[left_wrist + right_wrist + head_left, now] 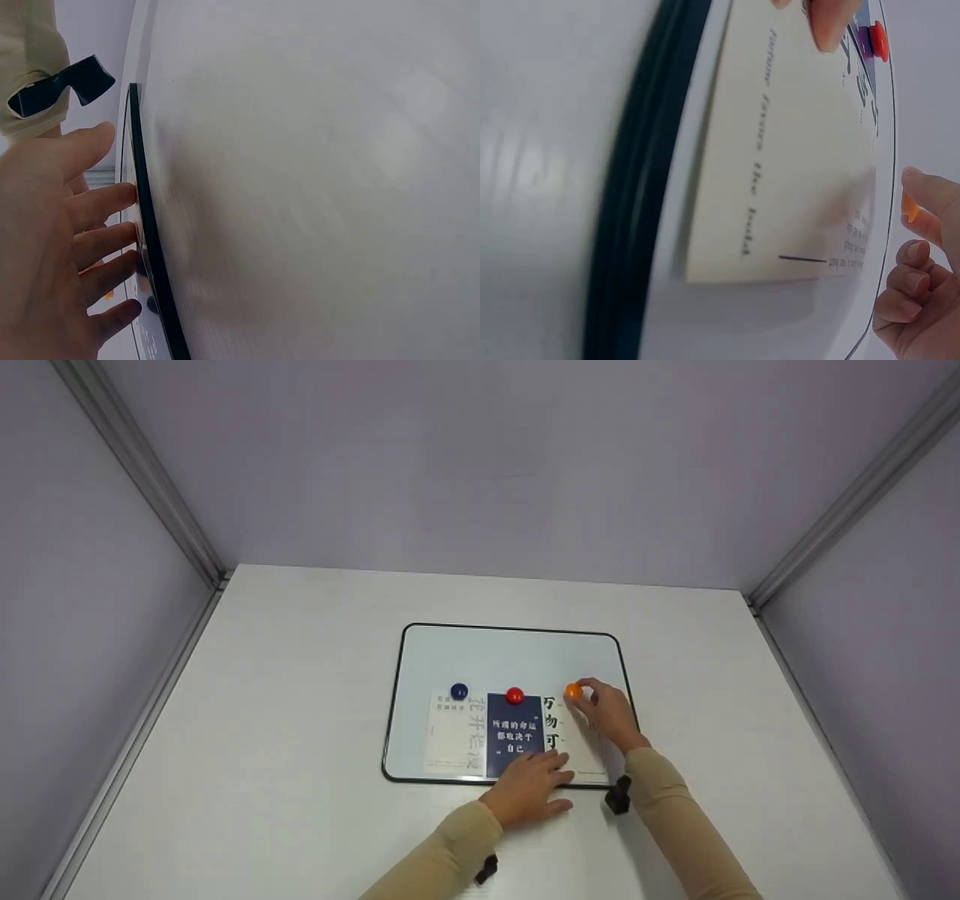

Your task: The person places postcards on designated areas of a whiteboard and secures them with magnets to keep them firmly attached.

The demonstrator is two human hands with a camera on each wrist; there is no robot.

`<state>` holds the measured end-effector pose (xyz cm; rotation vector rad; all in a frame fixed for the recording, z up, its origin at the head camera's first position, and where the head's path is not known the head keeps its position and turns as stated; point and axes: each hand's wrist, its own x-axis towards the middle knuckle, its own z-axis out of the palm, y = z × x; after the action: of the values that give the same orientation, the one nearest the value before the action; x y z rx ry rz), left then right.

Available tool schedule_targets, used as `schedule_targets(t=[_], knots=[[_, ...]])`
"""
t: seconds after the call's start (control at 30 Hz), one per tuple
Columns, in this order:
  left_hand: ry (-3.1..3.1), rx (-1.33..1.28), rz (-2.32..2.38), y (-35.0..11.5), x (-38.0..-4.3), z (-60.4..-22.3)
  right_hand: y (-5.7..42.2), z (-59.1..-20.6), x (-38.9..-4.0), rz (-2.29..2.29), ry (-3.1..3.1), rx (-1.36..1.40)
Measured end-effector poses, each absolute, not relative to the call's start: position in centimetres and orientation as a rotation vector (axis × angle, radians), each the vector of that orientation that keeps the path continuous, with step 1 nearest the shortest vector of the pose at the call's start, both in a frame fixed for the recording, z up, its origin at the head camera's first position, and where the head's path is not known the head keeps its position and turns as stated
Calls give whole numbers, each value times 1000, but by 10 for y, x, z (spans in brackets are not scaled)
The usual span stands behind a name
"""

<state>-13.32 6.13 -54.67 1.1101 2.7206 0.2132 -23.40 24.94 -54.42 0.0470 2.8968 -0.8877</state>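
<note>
My right hand [611, 716] pinches an orange round magnet [573, 691] between thumb and index finger at the top edge of a cream card [585, 746] with large black characters. In the right wrist view the other fingers curl toward the palm, and the orange magnet [909, 207] shows between the fingertips. My left hand [525, 791] lies with fingers spread over the bottom edges of the cream card and a dark blue card [514, 727]. A red magnet [514, 695] sits at the blue card's top. To the left, a dark blue magnet [459, 691] tops a pale card [452, 739].
The cards lie side by side on a black-framed whiteboard [510, 656], which is on a white table [285, 697]. Grey-lilac panels [480, 472] rise behind and at both sides. A black band piece [619, 796] shows at the right wrist, another [487, 869] at the left.
</note>
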Motion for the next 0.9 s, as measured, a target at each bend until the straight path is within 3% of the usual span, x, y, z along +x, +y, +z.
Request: schedule_targets(t=[0.9], knots=[[2718, 1108, 206, 60, -133, -545, 246, -555, -234, -862, 2863, 81]])
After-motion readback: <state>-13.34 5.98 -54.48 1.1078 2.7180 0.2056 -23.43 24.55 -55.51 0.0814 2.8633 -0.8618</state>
